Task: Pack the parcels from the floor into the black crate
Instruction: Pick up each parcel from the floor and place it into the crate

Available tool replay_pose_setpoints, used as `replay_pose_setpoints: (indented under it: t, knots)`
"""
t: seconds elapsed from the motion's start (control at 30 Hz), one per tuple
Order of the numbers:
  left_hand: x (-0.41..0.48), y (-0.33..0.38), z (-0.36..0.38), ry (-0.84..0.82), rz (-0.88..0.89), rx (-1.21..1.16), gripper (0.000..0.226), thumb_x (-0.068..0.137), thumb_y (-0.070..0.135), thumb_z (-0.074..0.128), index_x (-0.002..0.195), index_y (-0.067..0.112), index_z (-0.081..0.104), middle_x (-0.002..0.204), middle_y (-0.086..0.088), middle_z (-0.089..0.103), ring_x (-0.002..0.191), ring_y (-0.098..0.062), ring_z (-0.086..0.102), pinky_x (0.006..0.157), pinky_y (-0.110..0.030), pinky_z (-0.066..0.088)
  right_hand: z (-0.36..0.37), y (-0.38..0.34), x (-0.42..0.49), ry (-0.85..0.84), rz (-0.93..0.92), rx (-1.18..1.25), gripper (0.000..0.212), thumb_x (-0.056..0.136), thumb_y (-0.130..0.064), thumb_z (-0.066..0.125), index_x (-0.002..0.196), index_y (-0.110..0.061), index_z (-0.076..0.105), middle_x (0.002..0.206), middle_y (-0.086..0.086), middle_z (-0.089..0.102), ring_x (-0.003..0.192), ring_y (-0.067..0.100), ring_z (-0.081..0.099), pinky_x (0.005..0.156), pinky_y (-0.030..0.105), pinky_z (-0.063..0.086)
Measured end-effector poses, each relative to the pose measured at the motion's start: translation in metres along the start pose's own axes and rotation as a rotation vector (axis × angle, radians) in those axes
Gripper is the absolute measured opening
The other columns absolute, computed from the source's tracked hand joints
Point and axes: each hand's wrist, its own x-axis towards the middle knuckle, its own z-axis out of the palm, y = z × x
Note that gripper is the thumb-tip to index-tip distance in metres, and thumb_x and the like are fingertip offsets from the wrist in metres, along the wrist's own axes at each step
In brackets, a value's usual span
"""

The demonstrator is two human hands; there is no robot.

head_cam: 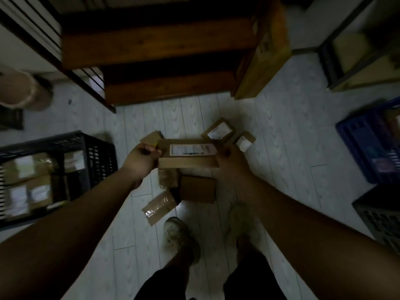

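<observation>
- The long brown box (187, 155) with a white label is up off the floor (281, 131), held between both hands, in front of the person.
- The black crate (95, 148) sits to the left and already has parcels inside.
- More parcels wait on the floor, like the flat brown box (198, 189) below and the small one (218, 131) beyond.
- The left hand (141, 158) grips one end with curled fingers; the right hand (230, 161) grips the other. Both arms reach out straight.
</observation>
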Motion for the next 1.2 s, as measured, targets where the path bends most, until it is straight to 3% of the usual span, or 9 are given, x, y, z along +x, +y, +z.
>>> replay_pose_setpoints:
  t: [0.13, 0.2, 0.3, 0.5, 0.63, 0.8, 0.97, 1.1, 1.2]
  knots:
    - [-0.075, 0.039, -0.036, -0.02, 0.067, 0.071, 0.052, 0.087, -0.003, 0.058, 0.134, 0.011, 0.04, 0.129, -0.01, 0.049, 0.112, -0.03, 0.054, 0.064, -0.024, 0.05, -0.027, -0.046, -0.072, -0.059, -0.202, -0.054, 0.052, 0.095, -0.015, 0.052, 0.144, -0.02, 0.034, 0.14, 0.006, 0.048, 0.127, 0.025, 0.047, 0.093, 0.031, 0.042]
    - [-0.113, 0.051, -0.049, 0.019, 0.116, 0.115, 0.07, 0.088, -0.002, 0.058, 0.148, 0.013, 0.024, 0.146, -0.01, 0.039, 0.124, -0.029, 0.048, 0.071, -0.022, 0.048, -0.039, -0.066, -0.101, -0.086, -0.265, -0.122, 0.065, 0.093, -0.011, 0.052, 0.15, -0.022, 0.021, 0.147, 0.004, 0.038, 0.126, 0.023, 0.045, 0.093, 0.031, 0.046]
    - [-0.169, 0.057, -0.069, 0.074, 0.216, 0.139, 0.066, 0.088, 0.0, 0.057, 0.147, 0.012, 0.028, 0.144, -0.009, 0.044, 0.122, -0.022, 0.049, 0.083, -0.023, 0.04, -0.052, -0.09, -0.138, -0.078, -0.41, -0.159, 0.063, 0.092, -0.015, 0.055, 0.147, -0.024, 0.026, 0.141, 0.002, 0.045, 0.121, 0.021, 0.05, 0.087, 0.032, 0.052]
    - [-0.273, 0.053, -0.111, 0.152, 0.262, -0.013, 0.065, 0.087, -0.004, 0.056, 0.143, 0.02, 0.032, 0.139, -0.005, 0.046, 0.089, -0.017, 0.059, 0.067, -0.03, 0.053, -0.057, -0.121, -0.216, -0.111, -0.585, -0.22, 0.068, 0.089, -0.009, 0.058, 0.146, -0.032, 0.027, 0.139, 0.004, 0.041, 0.124, 0.024, 0.048, 0.102, 0.041, 0.046]
    - [-0.321, 0.046, -0.144, 0.24, 0.294, -0.087, 0.063, 0.087, -0.006, 0.054, 0.141, 0.019, 0.033, 0.139, -0.006, 0.045, 0.099, -0.024, 0.058, 0.068, -0.034, 0.055, -0.046, -0.142, -0.266, -0.12, -0.68, -0.224, 0.067, 0.09, -0.011, 0.061, 0.145, -0.033, 0.03, 0.138, 0.001, 0.044, 0.125, 0.023, 0.048, 0.097, 0.038, 0.049]
    - [-0.356, 0.033, -0.199, 0.314, 0.331, -0.094, 0.065, 0.085, -0.004, 0.057, 0.141, 0.021, 0.034, 0.134, -0.01, 0.049, 0.101, -0.027, 0.06, 0.084, -0.046, 0.055, -0.011, -0.168, -0.322, -0.146, -0.752, -0.256, 0.066, 0.09, -0.016, 0.061, 0.144, -0.038, 0.029, 0.136, 0.001, 0.042, 0.116, 0.022, 0.051, 0.089, 0.032, 0.049]
    - [-0.381, 0.0, -0.286, 0.355, 0.367, -0.071, 0.062, 0.086, -0.001, 0.058, 0.14, 0.022, 0.036, 0.126, -0.008, 0.052, 0.092, -0.019, 0.058, 0.062, -0.029, 0.053, 0.063, -0.191, -0.381, -0.245, -0.818, -0.318, 0.077, 0.083, -0.014, 0.069, 0.143, -0.04, 0.027, 0.137, 0.002, 0.036, 0.125, 0.022, 0.042, 0.088, 0.028, 0.041]
    - [-0.388, -0.043, -0.371, 0.354, 0.362, -0.081, 0.069, 0.084, 0.0, 0.061, 0.142, 0.025, 0.035, 0.131, -0.009, 0.05, 0.106, -0.028, 0.059, 0.083, -0.046, 0.056, 0.144, -0.197, -0.414, -0.247, -0.824, -0.406, 0.088, 0.08, -0.017, 0.073, 0.146, -0.04, 0.02, 0.138, 0.002, 0.032, 0.123, 0.024, 0.046, 0.098, 0.031, 0.039]
    - [-0.386, -0.065, -0.415, 0.363, 0.392, -0.03, 0.071, 0.085, 0.0, 0.059, 0.143, 0.031, 0.03, 0.132, -0.008, 0.05, 0.109, -0.029, 0.058, 0.085, -0.048, 0.055, 0.193, -0.202, -0.431, -0.219, -0.839, -0.446, 0.091, 0.08, -0.018, 0.073, 0.148, -0.039, 0.016, 0.142, 0.004, 0.028, 0.123, 0.025, 0.047, 0.098, 0.031, 0.04]
